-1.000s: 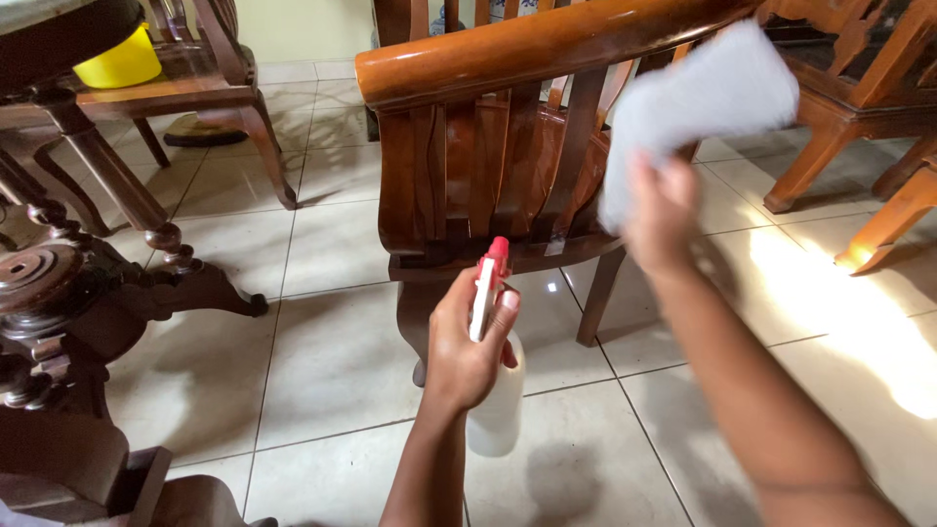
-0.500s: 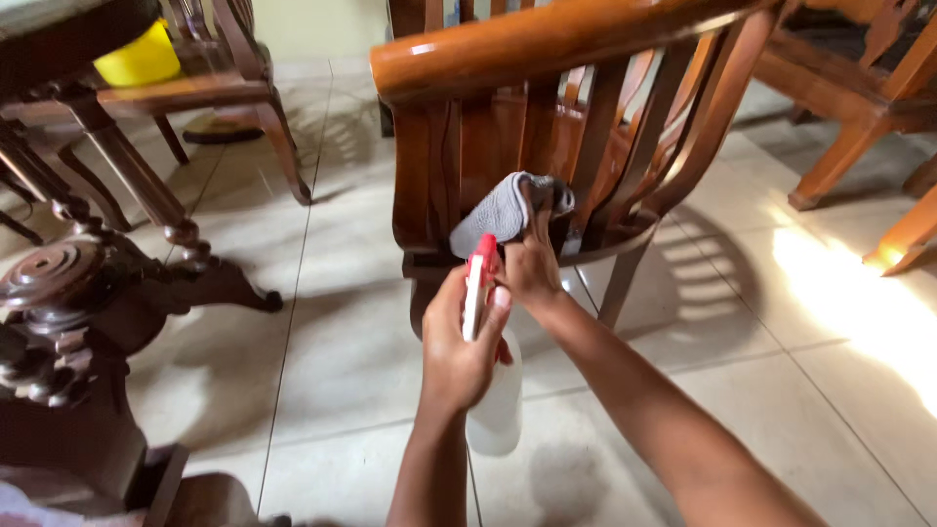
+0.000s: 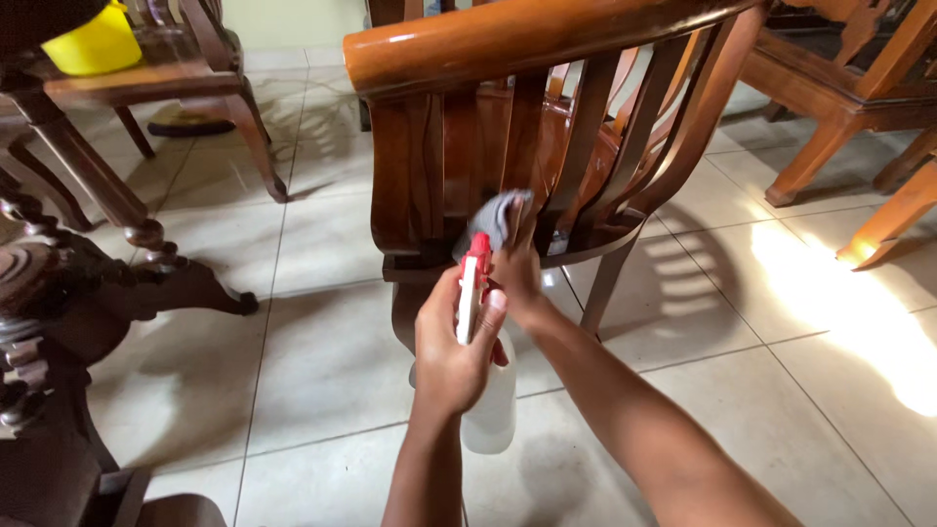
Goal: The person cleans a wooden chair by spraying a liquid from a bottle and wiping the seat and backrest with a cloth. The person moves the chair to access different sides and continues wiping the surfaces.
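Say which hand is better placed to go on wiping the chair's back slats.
Right. The right hand already presses the grey cloth against the wooden chair slats, while the left hand is occupied gripping the spray bottle, held off the wood.

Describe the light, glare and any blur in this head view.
Head view: sunlight makes an overexposed patch on the floor tiles at right; a glossy highlight runs along the chair's top rail; slat shadows fall beside the chair; the grey cloth and right hand look slightly motion-blurred.
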